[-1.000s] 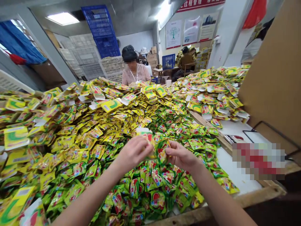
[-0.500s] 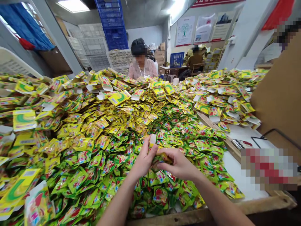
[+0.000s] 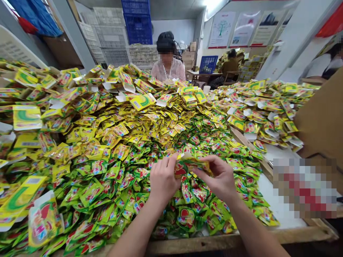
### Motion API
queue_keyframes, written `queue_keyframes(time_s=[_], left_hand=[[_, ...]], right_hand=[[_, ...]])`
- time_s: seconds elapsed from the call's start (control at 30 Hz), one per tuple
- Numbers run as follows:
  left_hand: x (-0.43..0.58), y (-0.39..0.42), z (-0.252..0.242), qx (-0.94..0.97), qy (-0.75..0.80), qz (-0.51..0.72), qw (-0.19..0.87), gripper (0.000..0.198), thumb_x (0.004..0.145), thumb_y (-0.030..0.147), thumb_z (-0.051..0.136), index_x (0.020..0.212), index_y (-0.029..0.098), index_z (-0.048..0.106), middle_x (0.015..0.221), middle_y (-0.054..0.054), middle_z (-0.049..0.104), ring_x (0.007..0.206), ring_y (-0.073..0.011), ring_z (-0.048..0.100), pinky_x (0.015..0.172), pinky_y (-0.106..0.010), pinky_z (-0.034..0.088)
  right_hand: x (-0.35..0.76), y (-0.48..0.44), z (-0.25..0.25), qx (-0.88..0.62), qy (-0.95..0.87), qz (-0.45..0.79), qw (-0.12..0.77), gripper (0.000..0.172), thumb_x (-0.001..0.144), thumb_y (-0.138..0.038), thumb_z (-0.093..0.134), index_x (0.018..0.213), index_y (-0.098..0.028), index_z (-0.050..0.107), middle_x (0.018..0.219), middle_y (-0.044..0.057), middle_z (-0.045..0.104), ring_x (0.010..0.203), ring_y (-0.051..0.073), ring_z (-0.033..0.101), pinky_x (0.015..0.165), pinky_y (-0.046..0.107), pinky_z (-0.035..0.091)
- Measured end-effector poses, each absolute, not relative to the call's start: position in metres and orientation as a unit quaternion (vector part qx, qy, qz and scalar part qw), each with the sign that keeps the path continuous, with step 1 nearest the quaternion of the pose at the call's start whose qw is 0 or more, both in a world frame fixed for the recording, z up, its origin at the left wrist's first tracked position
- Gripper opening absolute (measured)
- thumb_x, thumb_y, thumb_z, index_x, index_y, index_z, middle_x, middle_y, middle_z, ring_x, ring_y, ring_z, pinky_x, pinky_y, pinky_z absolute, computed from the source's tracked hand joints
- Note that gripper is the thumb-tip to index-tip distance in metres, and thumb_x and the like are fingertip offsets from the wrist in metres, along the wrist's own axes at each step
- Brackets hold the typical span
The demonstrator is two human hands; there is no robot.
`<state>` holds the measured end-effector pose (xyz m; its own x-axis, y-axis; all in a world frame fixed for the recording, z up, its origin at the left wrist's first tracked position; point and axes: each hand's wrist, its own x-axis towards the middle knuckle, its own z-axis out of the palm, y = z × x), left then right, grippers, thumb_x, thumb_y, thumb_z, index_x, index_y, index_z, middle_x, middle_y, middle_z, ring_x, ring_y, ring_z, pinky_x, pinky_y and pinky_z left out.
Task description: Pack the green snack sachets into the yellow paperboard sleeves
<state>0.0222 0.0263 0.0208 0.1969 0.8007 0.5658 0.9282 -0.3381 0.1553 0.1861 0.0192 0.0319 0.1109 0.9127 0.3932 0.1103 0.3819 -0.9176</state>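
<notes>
My left hand (image 3: 164, 178) is closed around a small printed carton (image 3: 180, 168) with a watermelon picture and a raised white flap. My right hand (image 3: 221, 176) pinches yellow-and-green sachets (image 3: 203, 165) at the carton's right end. How many sachets there are, and how far they reach inside the carton, is hidden by the fingers. Both hands are above a heap of green watermelon sachets (image 3: 186, 216). Behind these lie yellow sachets (image 3: 118, 132) in the same heap.
Yellow cartons with open flaps (image 3: 26, 117) pile up at the left and back, with more cartons (image 3: 252, 126) at the right. A wooden edge strip (image 3: 209, 244) borders the table in front. Brown cardboard (image 3: 321, 132) stands at right. A co-worker (image 3: 168, 69) sits opposite.
My left hand has turned so its back shows, and the carton now lies more sideways. My right hand has moved right and slightly up. The view has tilted down a little.
</notes>
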Motion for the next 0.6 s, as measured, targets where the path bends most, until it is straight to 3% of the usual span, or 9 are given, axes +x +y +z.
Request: queue_keyframes(time_s=[0.13, 0.23, 0.33, 0.4, 0.5, 0.6], left_hand=[[0.022, 0.028, 0.016, -0.782, -0.526, -0.301, 0.147, 0.049, 0.067, 0.016, 0.063, 0.114, 0.02, 0.054, 0.081, -0.002, 0.062, 0.074, -0.0216, 0.057, 0.064, -0.033, 0.041], [0.025, 0.028, 0.013, -0.793, -0.51, -0.303, 0.138, 0.048, 0.068, 0.018, 0.063, 0.115, 0.019, 0.053, 0.082, -0.003, 0.063, 0.073, -0.0217, 0.058, 0.063, -0.032, 0.042], [0.03, 0.027, 0.011, -0.781, -0.524, -0.329, 0.082, 0.048, 0.069, 0.023, 0.064, 0.115, 0.018, 0.051, 0.089, -0.005, 0.065, 0.077, -0.0219, 0.06, 0.066, -0.032, 0.045], [0.032, 0.025, 0.01, -0.775, -0.531, -0.341, 0.039, 0.05, 0.067, 0.023, 0.064, 0.115, 0.02, 0.051, 0.094, -0.005, 0.065, 0.081, -0.022, 0.061, 0.069, -0.031, 0.047], [0.034, 0.024, 0.009, -0.777, -0.533, -0.334, 0.003, 0.049, 0.066, 0.022, 0.065, 0.114, 0.02, 0.051, 0.098, -0.006, 0.066, 0.085, -0.0231, 0.063, 0.071, -0.032, 0.049], [0.033, 0.025, 0.008, -0.772, -0.541, -0.333, -0.018, 0.044, 0.069, 0.024, 0.063, 0.111, 0.019, 0.052, 0.099, -0.006, 0.067, 0.085, -0.0228, 0.064, 0.071, -0.033, 0.05]], right_hand=[[0.19, 0.025, 0.033, -0.455, -0.584, 0.413, 0.531, 0.026, 0.06, -0.033, 0.08, 0.074, -0.018, 0.063, 0.067, 0.001, 0.068, 0.062, 0.016, 0.063, 0.059, 0.027, 0.052], [0.186, 0.028, 0.027, -0.48, -0.552, 0.397, 0.554, 0.033, 0.059, -0.034, 0.08, 0.081, -0.019, 0.062, 0.075, 0.003, 0.069, 0.069, 0.018, 0.065, 0.065, 0.03, 0.053], [0.179, 0.028, 0.02, -0.501, -0.519, 0.325, 0.612, 0.036, 0.062, -0.037, 0.078, 0.088, -0.02, 0.061, 0.08, 0.004, 0.068, 0.072, 0.018, 0.064, 0.067, 0.032, 0.053], [0.178, 0.028, 0.018, -0.519, -0.528, 0.254, 0.622, 0.03, 0.063, -0.041, 0.077, 0.08, -0.02, 0.064, 0.078, 0.004, 0.066, 0.072, 0.019, 0.062, 0.069, 0.034, 0.052], [0.178, 0.029, 0.018, -0.537, -0.569, 0.168, 0.6, 0.026, 0.061, -0.044, 0.077, 0.066, -0.021, 0.067, 0.075, 0.006, 0.065, 0.082, 0.024, 0.06, 0.078, 0.041, 0.048], [0.176, 0.027, 0.021, -0.527, -0.633, 0.149, 0.547, 0.016, 0.07, -0.042, 0.071, 0.066, -0.025, 0.071, 0.074, 0.006, 0.069, 0.099, 0.03, 0.058, 0.091, 0.05, 0.037]])
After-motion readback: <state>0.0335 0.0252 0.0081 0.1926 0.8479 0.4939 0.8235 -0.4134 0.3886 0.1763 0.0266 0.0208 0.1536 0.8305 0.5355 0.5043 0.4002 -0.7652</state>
